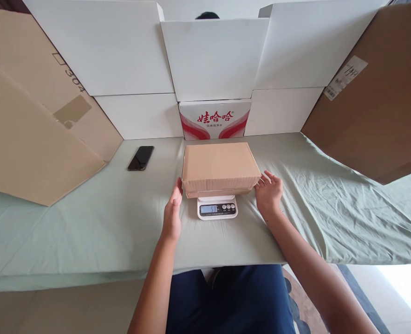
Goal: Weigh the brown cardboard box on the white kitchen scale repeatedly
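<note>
A brown cardboard box [221,162] rests on a white digital kitchen scale [218,218], whose platform it hides. The scale's front panel shows below the box, and its display reads what looks like 53. My left hand [173,211] is beside the box's front left corner, fingers extended and close to its side. On the other side, my right hand [270,191] is at the front right corner with its fingers apart, the tips at or near the cardboard. Whether either hand actually presses on the box I cannot tell.
A black phone [141,158] lies at the left on the pale green cloth [97,232]. White boxes [214,55] form a wall behind, with a red-and-white printed carton [215,119] at its base. Large cardboard panels stand at left [27,120] and right [375,111].
</note>
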`<state>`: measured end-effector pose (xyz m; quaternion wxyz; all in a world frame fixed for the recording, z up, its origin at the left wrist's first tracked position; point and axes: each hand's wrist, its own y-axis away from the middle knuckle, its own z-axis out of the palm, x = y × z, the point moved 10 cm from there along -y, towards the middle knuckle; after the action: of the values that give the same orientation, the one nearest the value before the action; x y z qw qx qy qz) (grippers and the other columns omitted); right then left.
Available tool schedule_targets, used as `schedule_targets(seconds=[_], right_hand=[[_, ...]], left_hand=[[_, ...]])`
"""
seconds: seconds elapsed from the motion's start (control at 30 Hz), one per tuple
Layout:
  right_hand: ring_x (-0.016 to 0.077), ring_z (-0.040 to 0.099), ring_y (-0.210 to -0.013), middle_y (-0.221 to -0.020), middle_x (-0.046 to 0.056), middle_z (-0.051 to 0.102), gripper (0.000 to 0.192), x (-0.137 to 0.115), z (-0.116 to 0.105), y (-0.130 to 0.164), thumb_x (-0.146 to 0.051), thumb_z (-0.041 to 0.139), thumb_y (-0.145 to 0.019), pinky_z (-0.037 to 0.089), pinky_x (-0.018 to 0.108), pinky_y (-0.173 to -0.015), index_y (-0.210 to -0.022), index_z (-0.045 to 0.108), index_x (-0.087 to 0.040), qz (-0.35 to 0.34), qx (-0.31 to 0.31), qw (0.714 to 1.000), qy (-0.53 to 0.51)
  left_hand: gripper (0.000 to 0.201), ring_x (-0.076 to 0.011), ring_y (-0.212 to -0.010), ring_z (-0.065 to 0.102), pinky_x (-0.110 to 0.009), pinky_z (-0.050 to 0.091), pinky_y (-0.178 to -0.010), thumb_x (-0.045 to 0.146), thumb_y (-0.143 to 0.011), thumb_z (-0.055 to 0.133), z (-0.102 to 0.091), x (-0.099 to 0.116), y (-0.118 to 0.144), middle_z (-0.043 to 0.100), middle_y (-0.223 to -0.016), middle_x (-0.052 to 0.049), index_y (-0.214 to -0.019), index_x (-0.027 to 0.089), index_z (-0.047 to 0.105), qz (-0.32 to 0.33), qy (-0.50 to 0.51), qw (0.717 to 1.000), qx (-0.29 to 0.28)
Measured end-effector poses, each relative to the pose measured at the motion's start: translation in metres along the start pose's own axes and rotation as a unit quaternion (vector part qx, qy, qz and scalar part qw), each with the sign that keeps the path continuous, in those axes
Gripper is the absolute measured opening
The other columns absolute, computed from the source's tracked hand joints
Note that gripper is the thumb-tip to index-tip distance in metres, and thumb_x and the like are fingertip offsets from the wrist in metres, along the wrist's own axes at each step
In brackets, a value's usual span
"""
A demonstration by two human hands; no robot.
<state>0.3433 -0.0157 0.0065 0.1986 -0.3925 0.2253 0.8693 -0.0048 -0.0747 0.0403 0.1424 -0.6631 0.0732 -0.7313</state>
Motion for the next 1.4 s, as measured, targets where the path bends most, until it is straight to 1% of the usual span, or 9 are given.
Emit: schedule_targets(seconds=[0.1, 0.2, 0.3, 0.43, 0.6, 0.9, 1.0, 1.13, 1.4], right_hand=[[0.0151, 0.063, -0.080, -0.089, 0.001, 0.062, 0.023, -0.002, 0.002, 0.002, -0.038, 0.051, -0.080, 0.051, 0.031, -0.073, -0.094, 0.061, -0.022, -0.008, -0.010, 1.000, 0.007], [0.0144, 0.063, -0.081, -0.090, 0.000, 0.064, 0.025, -0.007, 0.010, 0.007, -0.038, 0.052, -0.079, 0.049, 0.030, -0.076, -0.095, 0.063, -0.023, -0.034, -0.047, 0.998, 0.017], [0.0141, 0.063, -0.085, -0.091, -0.001, 0.065, 0.028, -0.013, 0.018, 0.012, -0.038, 0.056, -0.076, 0.048, 0.030, -0.079, -0.098, 0.063, -0.023, -0.066, -0.080, 0.994, 0.040], [0.0150, 0.064, -0.090, -0.092, -0.001, 0.067, 0.028, -0.016, 0.024, 0.015, -0.036, 0.060, -0.074, 0.047, 0.030, -0.083, -0.099, 0.063, -0.023, -0.095, -0.103, 0.988, 0.062], [0.0155, 0.064, -0.091, -0.093, -0.001, 0.069, 0.029, -0.014, 0.026, 0.014, -0.036, 0.058, -0.073, 0.047, 0.031, -0.084, -0.098, 0.064, -0.023, -0.104, -0.115, 0.985, 0.076], [0.0158, 0.062, -0.089, -0.093, -0.001, 0.069, 0.025, -0.010, 0.027, 0.012, -0.034, 0.060, -0.077, 0.046, 0.030, -0.081, -0.098, 0.063, -0.023, -0.092, -0.115, 0.984, 0.100], [0.0159, 0.062, -0.088, -0.092, -0.001, 0.068, 0.026, -0.010, 0.029, 0.015, -0.037, 0.060, -0.078, 0.045, 0.030, -0.080, -0.100, 0.063, -0.023, -0.104, -0.134, 0.979, 0.112], [0.0167, 0.060, -0.094, -0.099, -0.001, 0.067, 0.027, -0.014, 0.035, 0.022, -0.042, 0.059, -0.083, 0.047, 0.030, -0.081, -0.103, 0.066, -0.026, -0.140, -0.174, 0.965, 0.140], [0.0189, 0.060, -0.097, -0.096, 0.000, 0.065, 0.015, -0.009, 0.032, 0.022, -0.035, 0.066, -0.083, 0.051, 0.032, -0.083, -0.093, 0.061, -0.025, -0.118, -0.145, 0.972, 0.142]], left_hand=[[0.069, -0.0269, -0.159, 0.028, -0.042, 0.026, -0.131, 0.064, -0.101, 0.039, 0.001, 0.001, 0.000, 0.031, -0.171, -0.007, -0.160, 0.028, 0.038, 0.003, 0.002, 1.000, -0.002], [0.069, -0.0275, -0.159, 0.029, -0.043, 0.027, -0.131, 0.064, -0.101, 0.040, 0.001, 0.000, -0.001, 0.032, -0.171, -0.008, -0.160, 0.028, 0.038, 0.006, 0.006, 1.000, -0.004], [0.068, -0.0268, -0.159, 0.029, -0.043, 0.026, -0.131, 0.062, -0.102, 0.040, 0.001, -0.001, -0.001, 0.031, -0.171, -0.008, -0.160, 0.028, 0.037, 0.007, 0.008, 1.000, -0.008], [0.069, -0.0271, -0.159, 0.030, -0.043, 0.026, -0.131, 0.063, -0.101, 0.040, 0.001, -0.002, -0.001, 0.031, -0.171, -0.008, -0.160, 0.028, 0.037, 0.005, 0.005, 1.000, -0.008], [0.069, -0.0266, -0.159, 0.029, -0.043, 0.026, -0.131, 0.063, -0.101, 0.039, 0.002, 0.000, -0.001, 0.031, -0.171, -0.007, -0.160, 0.028, 0.038, 0.004, 0.002, 1.000, -0.008], [0.072, -0.0268, -0.159, 0.028, -0.043, 0.026, -0.131, 0.066, -0.100, 0.039, 0.003, 0.000, -0.001, 0.031, -0.172, -0.008, -0.161, 0.026, 0.037, 0.002, -0.004, 1.000, -0.011], [0.070, -0.0260, -0.160, 0.028, -0.042, 0.025, -0.131, 0.064, -0.101, 0.038, 0.004, 0.001, -0.001, 0.030, -0.172, -0.007, -0.160, 0.027, 0.037, 0.007, -0.002, 1.000, -0.018], [0.072, -0.0272, -0.160, 0.028, -0.043, 0.025, -0.131, 0.066, -0.100, 0.038, 0.004, -0.001, 0.000, 0.031, -0.171, -0.007, -0.161, 0.027, 0.037, -0.005, -0.008, 1.000, -0.015], [0.078, -0.0291, -0.160, 0.028, -0.045, 0.025, -0.131, 0.071, -0.097, 0.040, 0.005, -0.003, 0.000, 0.033, -0.170, -0.010, -0.160, 0.025, 0.039, -0.019, -0.017, 1.000, -0.016]])
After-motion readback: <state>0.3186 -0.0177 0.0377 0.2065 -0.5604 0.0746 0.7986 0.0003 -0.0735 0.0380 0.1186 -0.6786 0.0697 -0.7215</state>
